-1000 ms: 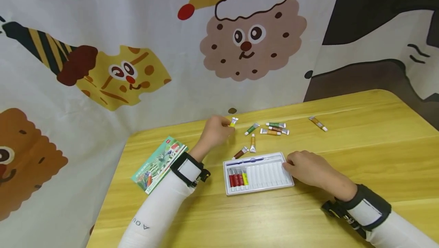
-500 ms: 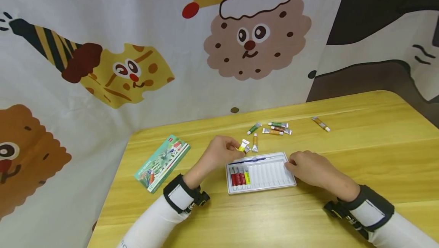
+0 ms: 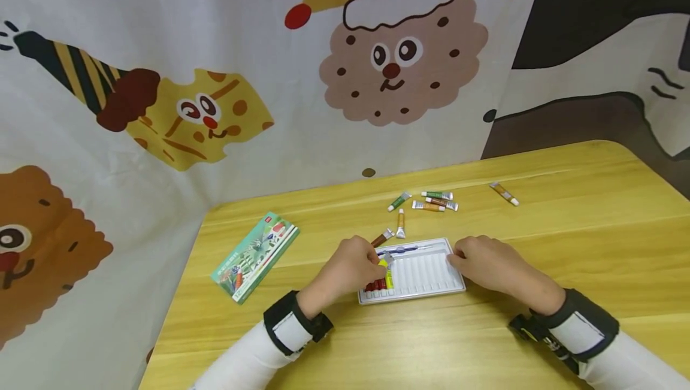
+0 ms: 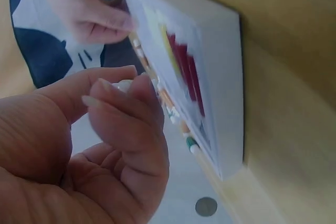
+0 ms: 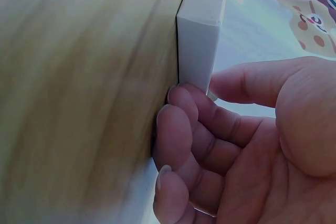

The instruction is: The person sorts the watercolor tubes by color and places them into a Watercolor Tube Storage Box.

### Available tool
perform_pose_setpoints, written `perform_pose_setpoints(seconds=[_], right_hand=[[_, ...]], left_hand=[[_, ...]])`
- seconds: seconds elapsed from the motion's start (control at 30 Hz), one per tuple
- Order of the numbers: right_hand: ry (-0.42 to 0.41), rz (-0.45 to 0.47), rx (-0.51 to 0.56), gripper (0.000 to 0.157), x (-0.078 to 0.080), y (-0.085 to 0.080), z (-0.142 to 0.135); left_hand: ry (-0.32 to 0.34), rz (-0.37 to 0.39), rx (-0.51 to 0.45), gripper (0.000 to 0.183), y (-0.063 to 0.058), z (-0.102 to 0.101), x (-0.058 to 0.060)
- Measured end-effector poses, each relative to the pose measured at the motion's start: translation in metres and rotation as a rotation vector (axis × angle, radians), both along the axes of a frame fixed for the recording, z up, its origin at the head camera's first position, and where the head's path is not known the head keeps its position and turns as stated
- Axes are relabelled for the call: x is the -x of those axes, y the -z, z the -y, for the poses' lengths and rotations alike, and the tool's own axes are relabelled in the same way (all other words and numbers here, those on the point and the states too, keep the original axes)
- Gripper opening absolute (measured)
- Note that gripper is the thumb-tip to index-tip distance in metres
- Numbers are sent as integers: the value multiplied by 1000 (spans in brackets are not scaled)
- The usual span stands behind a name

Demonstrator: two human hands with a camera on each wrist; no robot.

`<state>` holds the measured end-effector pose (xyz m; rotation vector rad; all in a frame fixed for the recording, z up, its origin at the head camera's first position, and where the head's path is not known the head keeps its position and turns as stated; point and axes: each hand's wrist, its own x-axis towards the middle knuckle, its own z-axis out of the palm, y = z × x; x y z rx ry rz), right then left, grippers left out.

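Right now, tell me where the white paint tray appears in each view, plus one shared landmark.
Head: white paint tray below centre, slightly right.
Left wrist: white paint tray mostly upper half, right of centre.
Right wrist: white paint tray at the top, just right of centre, partly shown.
Shared landmark: the right hand, at the tray's end in all three.
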<state>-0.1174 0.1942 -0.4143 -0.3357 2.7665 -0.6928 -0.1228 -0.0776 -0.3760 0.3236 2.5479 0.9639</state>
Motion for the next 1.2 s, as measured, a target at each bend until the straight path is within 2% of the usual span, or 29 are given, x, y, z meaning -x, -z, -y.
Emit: perform_pose_setpoints(seconds=[0.2,0.53,0.87,1.2], right_hand=[[-2,-6,1,27,-1,-1,0],[3,-12,-4,28,0,0,0],[8,-6,-9,29,0,0,1],[5,3,-6,26,0,0,1]], left_hand=[[-12,-1,38,43,7,-9,-5],[43,40,98,58,11,-20,-3],[108,43,104,61,20,-23,-1],[116,13,66,61,22,-20,-2]])
